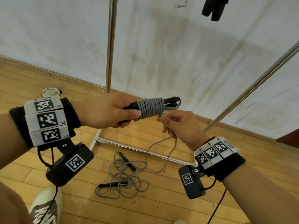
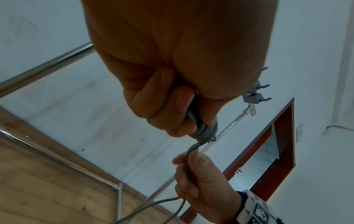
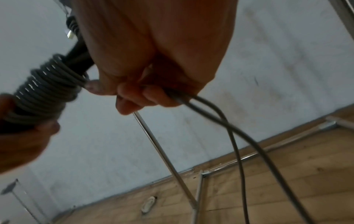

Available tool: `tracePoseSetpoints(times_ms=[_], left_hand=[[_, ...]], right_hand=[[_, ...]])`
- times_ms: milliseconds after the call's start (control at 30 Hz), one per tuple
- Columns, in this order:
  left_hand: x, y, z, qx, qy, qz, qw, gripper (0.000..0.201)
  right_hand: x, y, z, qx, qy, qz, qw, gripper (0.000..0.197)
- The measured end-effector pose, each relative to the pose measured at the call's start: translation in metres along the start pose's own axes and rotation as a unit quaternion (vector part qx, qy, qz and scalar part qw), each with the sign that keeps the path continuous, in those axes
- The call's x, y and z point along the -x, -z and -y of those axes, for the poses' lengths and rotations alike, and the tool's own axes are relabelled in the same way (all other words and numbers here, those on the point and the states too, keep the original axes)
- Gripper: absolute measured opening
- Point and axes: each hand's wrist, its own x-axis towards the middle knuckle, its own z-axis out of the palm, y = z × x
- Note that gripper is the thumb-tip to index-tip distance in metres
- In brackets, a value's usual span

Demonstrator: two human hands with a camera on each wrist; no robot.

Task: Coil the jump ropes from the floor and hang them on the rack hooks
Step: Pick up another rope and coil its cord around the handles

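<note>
Grey cord of jump rope [image 1: 151, 109] wound in tight turns round paired black handles [image 1: 171, 101], bundle held level above wooden floor [image 1: 242, 159], in front of rack base bar [image 1: 145, 151]. Left hand [image 1: 106, 110] clamped round handle ends, thumb against first turns. Right hand [image 1: 182, 126] closed on doubled free cord [image 1: 163, 156] just beneath bundle, remainder hanging in a loop above floor. Advice, as judgement: keep cord taut, lay each turn flush beside the last, rotate wrist rather than bundle, leave a short loop for hooking. Second grey rope [image 1: 124, 180], loose and tangled, on floor near base bar, uncoiled. Rack hooks [image 2: 262, 91] at upper rail, apparently bare; dark item [image 1: 213, 8] hanging at top, unidentified. Containers: none in view.
</note>
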Motion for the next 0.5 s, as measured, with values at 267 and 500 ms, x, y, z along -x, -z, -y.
tracePoseSetpoints(times_ms=[267,500], left_hand=[[0.004,-0.006,0.002,-0.047,0.040,0.115,0.991,0.016],[0.001,-0.013,0.005,-0.109,0.068,0.174,0.976,0.019]], right_hand=[[-0.002,0.004,-0.016,0.209,0.006,0.102,0.973,0.036],[-0.009,0.008,-0.017,0.337,0.034,0.157,0.928,0.029]])
